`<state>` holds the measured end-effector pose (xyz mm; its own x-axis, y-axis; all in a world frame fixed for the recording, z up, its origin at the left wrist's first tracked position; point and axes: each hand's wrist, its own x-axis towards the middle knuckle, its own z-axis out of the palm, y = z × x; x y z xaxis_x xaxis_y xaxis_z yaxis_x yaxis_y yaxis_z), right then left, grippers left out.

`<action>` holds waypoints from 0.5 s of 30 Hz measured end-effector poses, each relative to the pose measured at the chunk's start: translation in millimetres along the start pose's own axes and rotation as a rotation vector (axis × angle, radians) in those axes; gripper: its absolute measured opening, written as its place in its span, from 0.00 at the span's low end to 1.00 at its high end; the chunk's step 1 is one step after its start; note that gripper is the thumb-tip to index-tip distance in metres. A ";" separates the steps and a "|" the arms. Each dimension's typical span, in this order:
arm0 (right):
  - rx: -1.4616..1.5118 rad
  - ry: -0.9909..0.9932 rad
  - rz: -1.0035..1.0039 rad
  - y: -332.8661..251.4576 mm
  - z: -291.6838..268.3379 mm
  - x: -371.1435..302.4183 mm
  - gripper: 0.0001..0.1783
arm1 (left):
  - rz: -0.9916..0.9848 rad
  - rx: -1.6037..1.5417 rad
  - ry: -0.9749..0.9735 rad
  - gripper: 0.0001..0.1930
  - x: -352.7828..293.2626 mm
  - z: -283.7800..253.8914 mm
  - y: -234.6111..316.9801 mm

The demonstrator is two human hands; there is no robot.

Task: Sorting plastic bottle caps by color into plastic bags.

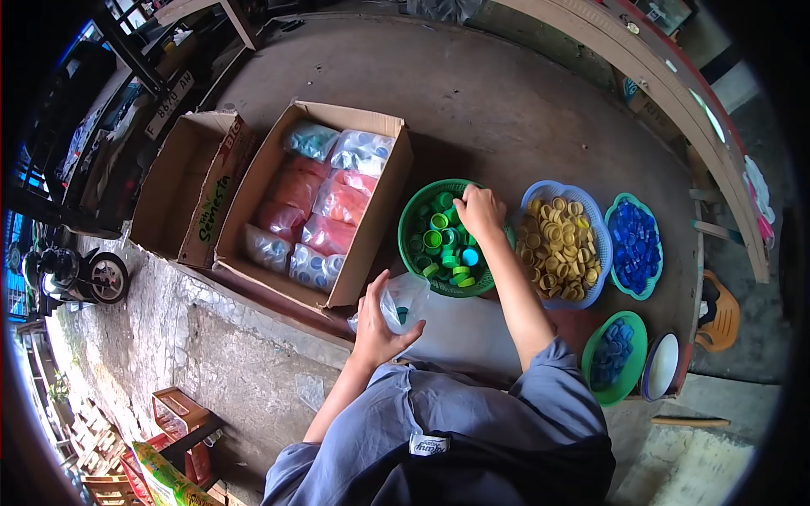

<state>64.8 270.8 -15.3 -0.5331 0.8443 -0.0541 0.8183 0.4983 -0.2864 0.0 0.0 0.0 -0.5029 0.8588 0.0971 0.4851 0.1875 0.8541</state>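
Observation:
A clear plastic bag hangs in my left hand, its fingers curved round it; a dark green cap shows inside. Over the right side of a green basket is my right hand, palm down with bent fingers closed together. Whatever those fingers may hold is hidden. Green bottle caps in several shades fill the basket, with a light blue one among them. Just right of my right forearm stands a pale blue basket of yellow caps.
An open cardboard box holds several bags of sorted caps; another open box is left of it. Further right are a basket of dark blue caps, a green basin with blue caps, and a white-faced round dish.

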 end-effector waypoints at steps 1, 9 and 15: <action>-0.072 0.042 0.001 -1.1 0.2 0.0 0.17 | 0.009 0.001 0.009 0.49 -0.1 1.2 -0.3; -0.303 -0.145 0.057 -11.1 -26.3 4.8 0.25 | 0.025 0.023 0.020 0.49 0.3 -2.1 -2.8; -0.266 -0.103 -0.057 -2.2 -16.4 -1.8 0.19 | 0.018 0.012 0.013 0.49 0.4 -0.8 -2.8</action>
<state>67.4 271.4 1.1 -0.5880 0.7957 -0.1453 0.8066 0.5903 -0.0319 -2.1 -0.6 -1.9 -0.5034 0.8558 0.1189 0.5026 0.1781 0.8460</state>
